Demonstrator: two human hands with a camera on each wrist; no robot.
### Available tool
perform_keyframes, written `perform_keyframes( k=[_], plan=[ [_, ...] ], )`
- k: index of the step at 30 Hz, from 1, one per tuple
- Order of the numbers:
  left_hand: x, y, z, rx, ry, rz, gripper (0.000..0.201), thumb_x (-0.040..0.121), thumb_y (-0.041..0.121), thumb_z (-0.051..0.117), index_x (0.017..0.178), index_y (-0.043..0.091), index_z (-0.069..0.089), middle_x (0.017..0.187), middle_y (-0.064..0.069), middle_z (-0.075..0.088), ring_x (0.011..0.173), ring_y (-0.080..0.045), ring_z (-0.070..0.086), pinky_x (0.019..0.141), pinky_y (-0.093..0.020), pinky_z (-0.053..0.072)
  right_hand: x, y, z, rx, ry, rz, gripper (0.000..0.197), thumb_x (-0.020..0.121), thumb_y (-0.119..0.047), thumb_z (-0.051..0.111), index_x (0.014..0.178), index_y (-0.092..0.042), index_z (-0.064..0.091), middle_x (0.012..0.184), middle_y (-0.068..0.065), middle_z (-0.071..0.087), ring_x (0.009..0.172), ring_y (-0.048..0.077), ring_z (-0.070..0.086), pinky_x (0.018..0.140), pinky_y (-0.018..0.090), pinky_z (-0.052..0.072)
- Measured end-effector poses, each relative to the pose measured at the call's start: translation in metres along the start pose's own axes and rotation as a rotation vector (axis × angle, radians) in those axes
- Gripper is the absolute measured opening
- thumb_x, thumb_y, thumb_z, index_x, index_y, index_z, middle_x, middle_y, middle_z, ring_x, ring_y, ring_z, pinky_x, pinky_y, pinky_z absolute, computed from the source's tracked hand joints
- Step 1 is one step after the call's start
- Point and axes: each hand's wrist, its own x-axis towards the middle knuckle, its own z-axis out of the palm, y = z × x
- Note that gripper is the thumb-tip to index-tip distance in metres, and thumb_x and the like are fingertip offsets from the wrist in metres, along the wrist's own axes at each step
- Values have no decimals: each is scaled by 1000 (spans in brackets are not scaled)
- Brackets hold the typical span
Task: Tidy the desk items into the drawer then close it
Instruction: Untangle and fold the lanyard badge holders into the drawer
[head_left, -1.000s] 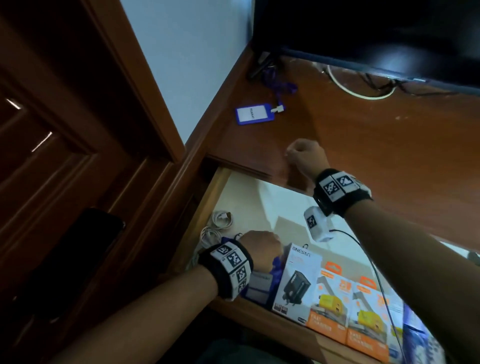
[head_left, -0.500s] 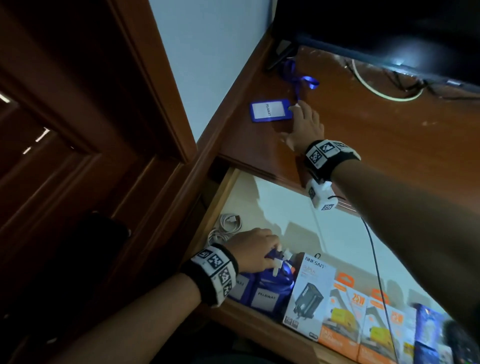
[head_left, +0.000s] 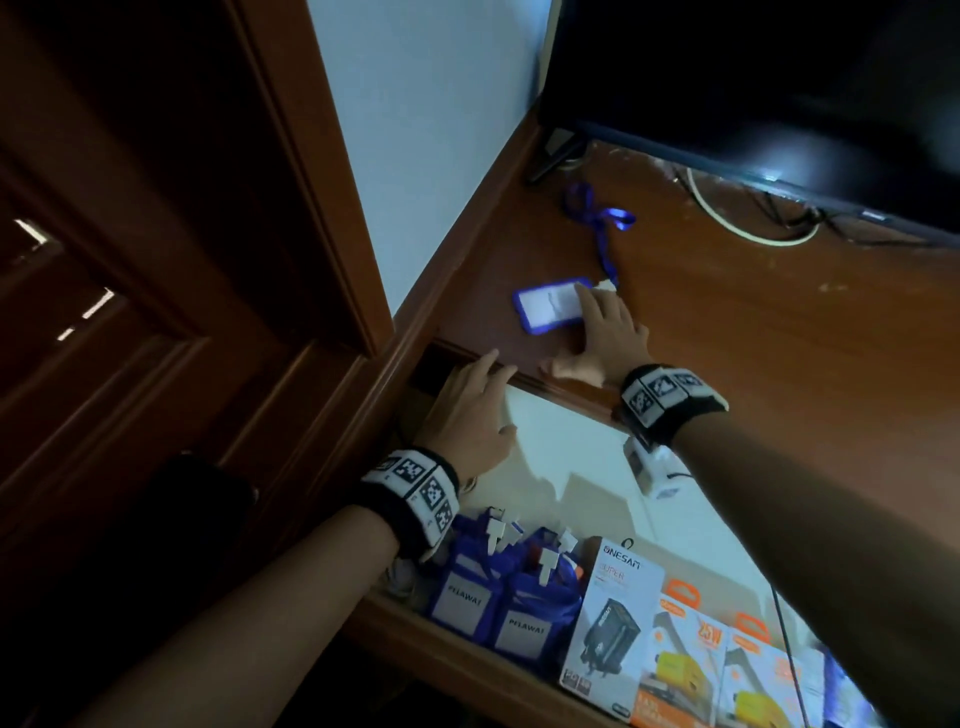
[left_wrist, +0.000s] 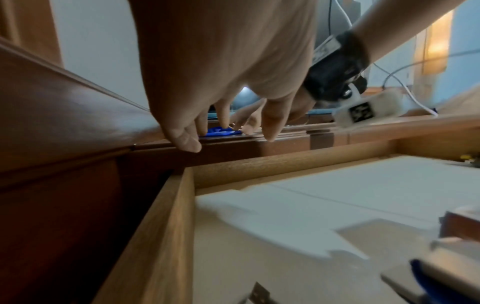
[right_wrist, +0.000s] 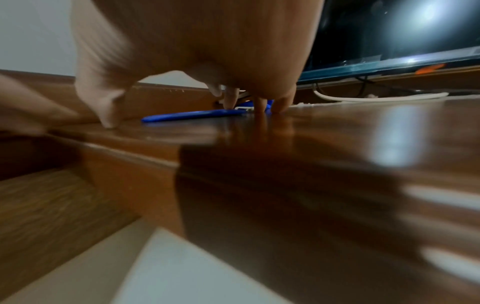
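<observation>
A blue ID badge holder (head_left: 545, 310) lies flat on the brown desk top (head_left: 779, 364), its blue lanyard (head_left: 602, 218) trailing back toward the TV. My right hand (head_left: 595, 332) presses straight fingers on the badge's right end, thumb on the desk near the front edge; the right wrist view shows fingertips (right_wrist: 231, 102) on the badge (right_wrist: 197, 115). My left hand (head_left: 485, 400) hovers open and empty over the drawer's back left corner, fingers (left_wrist: 187, 137) at the desk edge. The open drawer (head_left: 571, 457) holds more blue badges (head_left: 498, 597) along its front.
Boxed chargers, one white (head_left: 613, 623) and some orange (head_left: 691, 665), stand along the drawer's front. A dark TV (head_left: 753, 78) with cables, one of them white (head_left: 748, 234), fills the desk's back. A wall (head_left: 415, 130) and wooden door frame (head_left: 311, 208) close off the left.
My right hand reached the badge, laid its fingers on it and drew it nearer the desk's front edge. My left hand let go of the badges in the drawer and rose to the desk edge.
</observation>
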Motion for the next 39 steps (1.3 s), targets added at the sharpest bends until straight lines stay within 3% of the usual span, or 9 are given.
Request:
perform_keyframes(
  k=[3, 8, 15, 20, 24, 27, 30, 34, 39],
  plan=[
    [15, 7, 1, 176, -72, -25, 79, 89, 30, 57, 152, 22, 11, 161, 4, -5, 147, -19, -3, 118, -43, 16, -28, 17, 0, -36, 35, 24, 110, 61, -63, 76, 149, -27, 22, 147, 5, 23, 140, 29, 18, 104, 55, 27],
    [17, 17, 10, 300, -41, -32, 79, 91, 28, 54, 153, 21, 5, 161, 2, -7, 148, -23, -7, 117, -47, 19, -74, 48, 6, -172, 0, 0, 108, 47, -56, 84, 141, -33, 34, 138, 4, 23, 133, 27, 18, 106, 55, 28],
    [16, 9, 14, 278, -62, -51, 84, 89, 26, 56, 153, 27, 1, 160, 7, -14, 147, -19, -13, 118, -45, 17, -123, 73, 26, -92, 316, 62, 54, 58, 0, 78, 107, -14, 61, 128, 19, 51, 116, 41, 50, 84, 56, 44],
    [11, 10, 16, 280, -85, -81, 87, 88, 27, 57, 153, 28, -1, 159, 8, -17, 147, -18, -15, 119, -45, 15, -151, 86, 25, 162, 430, 45, 45, 61, 19, 60, 99, -4, 64, 101, 17, 57, 86, 39, 58, 68, 35, 44],
    [13, 19, 8, 267, -142, -115, 85, 89, 26, 56, 153, 27, 1, 160, 8, -16, 147, -17, -13, 119, -42, 15, -180, 94, -4, 591, 436, 175, 23, 83, 2, 62, 94, -17, 66, 82, 1, 60, 73, 19, 54, 61, 20, 34],
    [16, 31, 0, 268, -219, -179, 81, 90, 32, 55, 154, 24, 5, 160, 5, -13, 148, -21, -6, 117, -41, 16, -204, 104, -23, 963, 448, 339, 7, 87, -24, 63, 89, -29, 58, 76, 1, 63, 65, 16, 55, 65, 30, 43],
    [11, 61, 0, 241, -257, -211, 70, 91, 39, 53, 151, 23, 22, 161, 0, 3, 144, -26, 18, 112, -38, 26, -231, 111, -41, 1278, 457, 422, 13, 96, -10, 55, 107, -15, 56, 86, 9, 67, 65, 14, 67, 58, 33, 54],
    [-8, 121, 20, -98, -274, -15, 63, 90, 32, 61, 146, 30, 32, 149, 4, 35, 137, -16, 33, 109, -35, 32, -264, 120, -54, 1441, 445, 437, 22, 95, -11, 56, 116, -15, 58, 98, 7, 69, 83, 22, 67, 55, 29, 55],
    [-35, 204, 46, -465, -446, 321, 80, 80, 21, 76, 145, 29, 30, 137, 23, 43, 123, 17, 36, 99, -10, 32, -286, 126, -69, 1530, 459, 383, 21, 92, -16, 59, 112, -9, 63, 96, 9, 69, 81, 22, 64, 56, 30, 48]
  ],
)
